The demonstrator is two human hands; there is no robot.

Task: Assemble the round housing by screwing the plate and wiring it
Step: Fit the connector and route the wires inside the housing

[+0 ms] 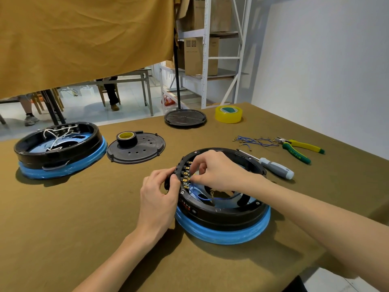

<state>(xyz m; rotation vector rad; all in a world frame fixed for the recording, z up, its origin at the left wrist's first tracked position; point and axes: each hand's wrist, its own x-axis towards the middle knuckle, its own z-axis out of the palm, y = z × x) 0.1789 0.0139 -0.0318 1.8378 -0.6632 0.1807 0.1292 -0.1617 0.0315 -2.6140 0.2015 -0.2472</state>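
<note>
- Step in hand, as I judge it: wiring. You are seating a blue wire (207,198) onto the row of brass terminals (186,178) on the left inner wall of the round housing (223,211).
- The housing sits near centre on the table (84,218), on its blue ring base.
- Your left hand (161,199) grips the housing's left rim from outside, fingers curled round the edge. Keep that brace firm so the housing does not turn.
- Your right hand (219,171) reaches over the rim, fingertips pinched at the terminals. What it pinches is too small to tell, probably the wire's end.
- Push the connector straight onto its tab, one at a time. Do not bend the neighbouring tabs.
- The wire's free end with a ring lug lies loose inside; keep it off the other contacts.
- Counts:
- housings: two, this one and a second housing (59,148) at far left with white wires inside.
- black plates: two, a perforated plate (147,152) left of centre and a far plate (185,119).
- tape rolls: two, a black roll (127,139) on the perforated plate and a yellow roll (228,114) far right.
- one screwdriver (275,167) just right of the housing, one pair of pliers (301,148) beyond it.
- spare blue wires (252,141): a small loose bunch, number unclear.
</note>
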